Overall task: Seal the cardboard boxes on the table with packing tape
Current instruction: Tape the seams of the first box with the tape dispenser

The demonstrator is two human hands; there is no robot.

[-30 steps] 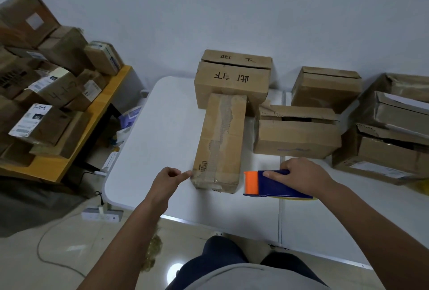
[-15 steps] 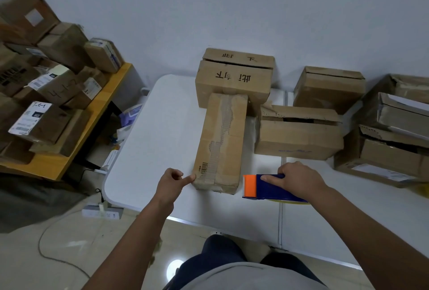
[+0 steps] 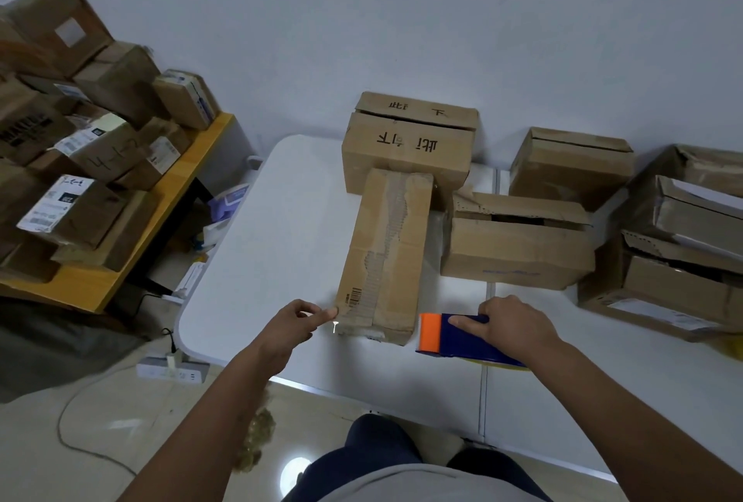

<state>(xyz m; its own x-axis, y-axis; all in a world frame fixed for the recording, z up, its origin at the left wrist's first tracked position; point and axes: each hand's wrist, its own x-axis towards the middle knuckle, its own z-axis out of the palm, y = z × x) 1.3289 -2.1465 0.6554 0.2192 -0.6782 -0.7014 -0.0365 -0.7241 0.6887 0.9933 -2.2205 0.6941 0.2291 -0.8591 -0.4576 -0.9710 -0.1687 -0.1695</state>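
A long cardboard box [image 3: 386, 252] lies lengthwise on the white table [image 3: 281, 244], its top seam torn and rough. My left hand [image 3: 291, 326] is at its near left corner, thumb and index fingertip pinched together on a thin shiny tape end against the cardboard. My right hand [image 3: 510, 328] grips a blue tape dispenser [image 3: 454, 339] with an orange front, resting on the table just right of the box's near end. Whether tape spans the near face is hard to tell.
Behind the long box stands a larger box [image 3: 410, 152] with handwriting. To the right are a box with loose flaps [image 3: 514, 252], another box [image 3: 571, 164] and a stack of opened boxes [image 3: 683, 244]. A wooden bench [image 3: 132, 244] on the left carries several parcels. A power strip [image 3: 173, 371] lies on the floor.
My left fingertips have closed in on the box's near left corner. My right hand and the dispenser have stayed beside the box's near end.
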